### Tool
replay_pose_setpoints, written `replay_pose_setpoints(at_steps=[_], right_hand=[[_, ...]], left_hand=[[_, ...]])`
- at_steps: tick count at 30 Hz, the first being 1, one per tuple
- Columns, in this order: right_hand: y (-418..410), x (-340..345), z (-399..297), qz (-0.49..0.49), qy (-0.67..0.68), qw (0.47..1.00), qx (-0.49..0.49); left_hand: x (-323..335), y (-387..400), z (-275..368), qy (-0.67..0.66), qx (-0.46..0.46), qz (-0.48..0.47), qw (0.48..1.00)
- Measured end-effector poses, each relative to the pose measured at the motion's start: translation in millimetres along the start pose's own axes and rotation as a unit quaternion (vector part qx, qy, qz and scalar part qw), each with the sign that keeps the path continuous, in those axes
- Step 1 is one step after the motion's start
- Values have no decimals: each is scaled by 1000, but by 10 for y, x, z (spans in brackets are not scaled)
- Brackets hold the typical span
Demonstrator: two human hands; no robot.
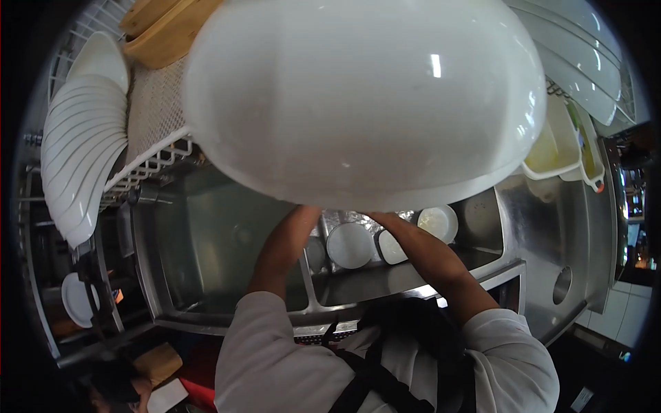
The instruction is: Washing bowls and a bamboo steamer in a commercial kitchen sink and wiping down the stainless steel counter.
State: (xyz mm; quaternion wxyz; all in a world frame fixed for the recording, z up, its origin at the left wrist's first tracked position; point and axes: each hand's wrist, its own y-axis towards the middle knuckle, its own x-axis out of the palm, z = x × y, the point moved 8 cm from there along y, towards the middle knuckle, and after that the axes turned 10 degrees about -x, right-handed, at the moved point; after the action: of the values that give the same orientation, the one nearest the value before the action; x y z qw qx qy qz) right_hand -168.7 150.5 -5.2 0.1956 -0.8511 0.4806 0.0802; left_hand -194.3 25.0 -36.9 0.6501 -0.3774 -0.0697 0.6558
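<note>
A large glossy white bowl or dish [361, 103], its smooth surface towards the camera, fills the upper middle of the head view. Both my forearms reach up from the sink and pass behind its lower rim, so my left hand and my right hand are hidden; what their fingers do cannot be seen. Below the rim, a round white dish [350, 245] and a second round dish [438, 224] lie in the right sink basin, with a smaller white dish [393, 248] partly behind my right forearm. The left basin [222, 242] holds greenish, cloudy water.
Nested white dishes [85, 149] lean on a white wire rack [155, 103] at left, near wooden containers [165, 36]. More white dishes [573, 57] stand upper right above a white plastic tub [555, 139]. The steel counter [537, 222] has a round hole. Another person's arm [140, 391] shows lower left.
</note>
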Motion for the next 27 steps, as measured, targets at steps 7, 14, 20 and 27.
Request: replay_pose_setpoints(at_steps=[7, 14, 20, 27], right_hand=[[-488, 165, 175, -72, -368, 926, 50], [-1524, -725, 329, 147, -282, 942, -107], [-3110, -2063, 540, 330, 135, 932, -58], [-5208, -3003, 587, 555, 189, 801, -120]], left_hand=[[924, 216, -343, 257, -76, -81, 960], [1635, -624, -314, -393, -143, -172, 892], [2510, -2196, 1212, -349, -19, -328, 878], [3956, -3957, 2374, -270, 131, -599, 742]])
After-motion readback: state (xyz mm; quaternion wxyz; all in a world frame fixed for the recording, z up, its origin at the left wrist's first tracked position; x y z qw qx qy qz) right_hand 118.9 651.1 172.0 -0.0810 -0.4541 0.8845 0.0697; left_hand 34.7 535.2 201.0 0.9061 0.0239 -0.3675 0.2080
